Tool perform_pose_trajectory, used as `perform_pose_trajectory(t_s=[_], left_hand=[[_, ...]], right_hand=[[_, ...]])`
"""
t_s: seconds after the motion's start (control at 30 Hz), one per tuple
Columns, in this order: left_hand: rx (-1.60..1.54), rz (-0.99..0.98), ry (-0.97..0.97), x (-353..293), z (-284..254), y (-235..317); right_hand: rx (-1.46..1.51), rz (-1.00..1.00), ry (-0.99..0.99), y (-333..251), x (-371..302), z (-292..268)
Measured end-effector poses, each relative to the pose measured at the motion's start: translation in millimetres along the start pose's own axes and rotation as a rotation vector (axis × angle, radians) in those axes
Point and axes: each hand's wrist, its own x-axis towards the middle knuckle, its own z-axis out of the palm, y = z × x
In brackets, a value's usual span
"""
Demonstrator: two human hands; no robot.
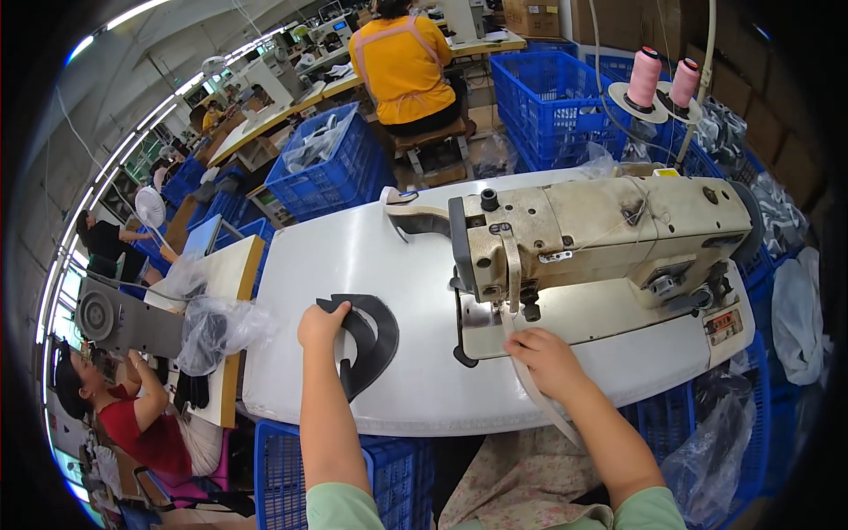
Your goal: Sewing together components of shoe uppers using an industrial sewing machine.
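My left hand (320, 326) is closed on the upper end of some dark grey curved pieces (382, 340), thumb on top. These crescent-shaped pieces overlap and lie on the white sewing table (291, 265); whether they are fabric or leather I cannot tell. In my right hand (546, 360), fingers and thumb pinch a narrow pale strip (528, 382). The strip runs up to the needle area of a beige sewing machine (601, 230) and hangs down past the table's front edge toward my lap. My right hand is just in front of the machine's presser foot.
Two pink thread cones (645, 78) stand behind the machine. Blue crates (331, 168) surround the table, and another blue crate (397, 477) sits below its front edge. A person in yellow (402, 66) sits beyond; a person in red (146, 433) works at the left.
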Motion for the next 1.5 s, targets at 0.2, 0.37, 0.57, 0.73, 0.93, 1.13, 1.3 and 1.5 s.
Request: perform_pose_trajectory(t_s=[0.2,0.37,0.57,0.73,0.93,1.13,1.3,1.5], left_hand=[[-0.243,-0.006,0.190,9.0,12.4,3.0],[-0.173,0.101,0.005,16.2,9.3,12.5],[-0.843,0.239,0.223,17.1,4.5,0.3],[-1.589,0.397,-0.517,-57.2,-48.6,11.5],[-0.980,0.307,-0.916,-151.4,-12.0,91.9],[-0.642,0.624,-0.367,-173.2,43.7,118.0],[-0.549,0.667,-0.201,-179.2,48.3,133.6],[-0.565,0.708,-0.095,-169.7,55.1,138.2]], right_hand=[[-0.010,-0.034,0.015,-1.2,-0.2,0.6],[0.003,0.013,0.009,-2.2,-2.4,0.3],[-0.003,-0.030,0.014,-0.3,0.3,4.5],[-0.027,-0.026,0.010,1.2,-1.3,0.9],[-0.010,-0.038,0.014,2.4,-1.7,3.6],[-0.024,-0.039,0.017,0.1,-3.1,3.2],[-0.085,-0.041,0.015,0.1,-4.2,2.1],[-0.077,-0.057,-0.025,3.0,-5.4,10.9]])
